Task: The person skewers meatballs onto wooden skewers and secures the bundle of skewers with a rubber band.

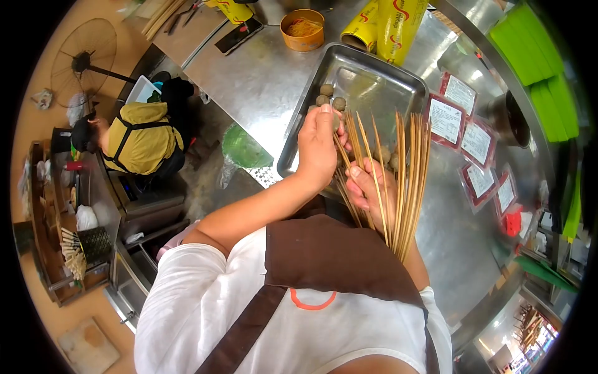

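Observation:
My left hand (317, 148) is raised over the near edge of a steel tray (380, 78), its fingertips pinched on a brown meatball (336, 122) at the tip of a bamboo skewer. My right hand (371, 187) grips a fanned bundle of bamboo skewers (408, 181), points toward the tray. Three loose meatballs (326, 90) lie in the tray's near corner, just beyond my left fingers. More balls (382, 153) show between the sticks by my right hand. My apron hides the lower ends of the skewers.
The tray sits on a steel counter (261, 81). Red labelled packets (462, 121) lie to its right, with yellow film rolls (392, 25), an orange bowl (303, 29) and a phone (238, 35) beyond. A person in yellow (140, 137) crouches at left near a fan (84, 59).

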Action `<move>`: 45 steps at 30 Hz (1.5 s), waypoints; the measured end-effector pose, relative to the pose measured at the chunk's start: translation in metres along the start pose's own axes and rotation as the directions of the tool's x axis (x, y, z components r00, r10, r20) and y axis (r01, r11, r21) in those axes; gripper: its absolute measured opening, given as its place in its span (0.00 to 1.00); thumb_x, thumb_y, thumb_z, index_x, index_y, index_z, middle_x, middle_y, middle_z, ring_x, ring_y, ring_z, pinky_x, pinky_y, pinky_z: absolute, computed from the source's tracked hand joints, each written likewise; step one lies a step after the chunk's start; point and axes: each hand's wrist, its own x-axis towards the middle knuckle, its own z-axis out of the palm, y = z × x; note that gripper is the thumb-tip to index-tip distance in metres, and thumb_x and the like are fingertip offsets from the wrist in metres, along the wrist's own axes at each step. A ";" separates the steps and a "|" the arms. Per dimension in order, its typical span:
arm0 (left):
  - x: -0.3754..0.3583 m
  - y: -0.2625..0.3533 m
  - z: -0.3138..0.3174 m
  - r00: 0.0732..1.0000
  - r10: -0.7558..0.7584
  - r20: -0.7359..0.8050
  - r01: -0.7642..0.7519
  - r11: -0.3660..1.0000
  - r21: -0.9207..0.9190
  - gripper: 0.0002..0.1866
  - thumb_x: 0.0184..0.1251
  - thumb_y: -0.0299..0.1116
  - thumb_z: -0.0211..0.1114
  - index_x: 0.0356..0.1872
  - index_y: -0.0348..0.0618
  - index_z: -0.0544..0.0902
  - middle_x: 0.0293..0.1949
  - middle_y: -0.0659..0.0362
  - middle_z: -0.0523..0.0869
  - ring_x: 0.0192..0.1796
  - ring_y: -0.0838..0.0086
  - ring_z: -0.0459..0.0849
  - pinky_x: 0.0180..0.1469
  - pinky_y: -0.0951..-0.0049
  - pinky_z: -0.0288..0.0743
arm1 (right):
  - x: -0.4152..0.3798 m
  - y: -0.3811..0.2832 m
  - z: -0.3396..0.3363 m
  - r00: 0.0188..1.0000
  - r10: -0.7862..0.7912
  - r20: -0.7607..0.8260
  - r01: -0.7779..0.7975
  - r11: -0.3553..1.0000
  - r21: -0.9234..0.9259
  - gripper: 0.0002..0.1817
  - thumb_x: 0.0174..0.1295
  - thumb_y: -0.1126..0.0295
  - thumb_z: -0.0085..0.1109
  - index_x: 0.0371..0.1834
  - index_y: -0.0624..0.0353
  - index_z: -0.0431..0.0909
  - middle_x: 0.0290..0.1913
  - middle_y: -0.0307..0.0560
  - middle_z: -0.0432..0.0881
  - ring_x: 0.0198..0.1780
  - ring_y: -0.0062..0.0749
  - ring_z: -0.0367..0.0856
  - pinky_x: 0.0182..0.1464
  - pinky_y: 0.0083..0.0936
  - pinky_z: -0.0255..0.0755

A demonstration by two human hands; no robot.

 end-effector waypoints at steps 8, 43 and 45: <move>-0.004 -0.016 0.004 0.969 0.237 -0.072 -0.207 0.934 0.291 0.13 0.73 0.40 0.50 0.38 0.39 0.71 0.24 0.63 0.73 0.26 0.82 0.70 0.28 0.80 0.67 | 0.001 0.007 -0.002 0.999 -0.021 -0.046 0.023 0.998 0.060 0.09 0.70 0.66 0.45 0.42 0.60 0.64 0.22 0.36 0.63 0.17 0.14 0.57 0.17 0.13 0.52; -0.034 -0.027 -0.009 0.986 0.115 0.124 -0.166 0.796 0.582 0.11 0.73 0.36 0.51 0.36 0.37 0.72 0.20 0.59 0.77 0.17 0.79 0.76 0.20 0.79 0.69 | 0.004 0.009 -0.009 0.997 -0.075 -0.013 0.075 0.995 0.072 0.08 0.69 0.68 0.46 0.34 0.59 0.69 0.22 0.35 0.66 0.18 0.14 0.59 0.18 0.12 0.52; -0.030 -0.021 -0.014 0.974 0.156 0.165 -0.226 0.697 0.680 0.11 0.72 0.35 0.53 0.35 0.36 0.74 0.23 0.56 0.80 0.23 0.75 0.80 0.27 0.76 0.73 | 0.006 0.012 -0.017 0.996 -0.087 0.033 0.087 0.996 0.002 0.09 0.69 0.67 0.46 0.34 0.61 0.70 0.24 0.36 0.69 0.20 0.16 0.63 0.23 0.14 0.58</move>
